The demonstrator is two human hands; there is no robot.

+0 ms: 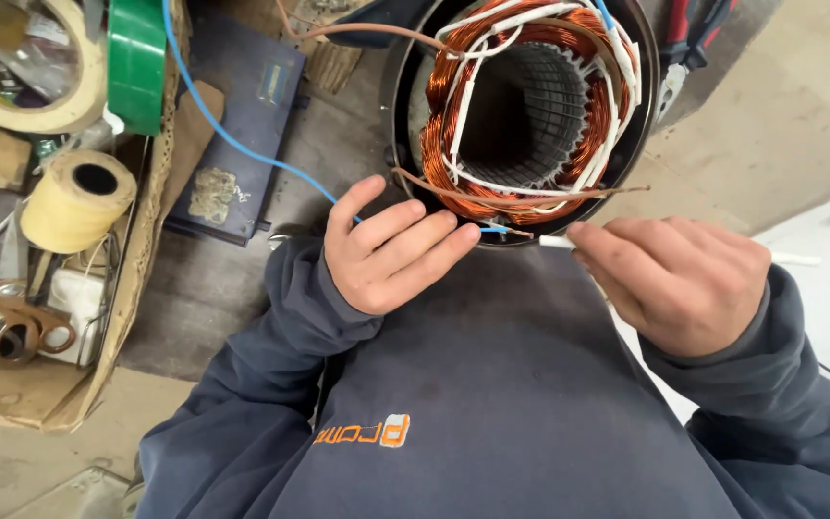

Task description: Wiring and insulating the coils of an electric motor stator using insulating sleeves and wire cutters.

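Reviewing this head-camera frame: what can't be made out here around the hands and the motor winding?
- Stator: the top of its housing is cut off by the upper edge.
- Blue wire: its end passes under the left hand; the joint is too small to read.
- White sleeve: mostly hidden inside the right hand.
- Pliers: handles cut off at the top edge.
- Cardboard box: contents overlap and run off the left edge.

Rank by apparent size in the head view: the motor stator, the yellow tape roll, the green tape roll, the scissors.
1. motor stator, clearly largest.
2. yellow tape roll and green tape roll: look alike, and the green one is cut off by the frame edge, so unranked.
3. scissors, smallest, partly hidden.
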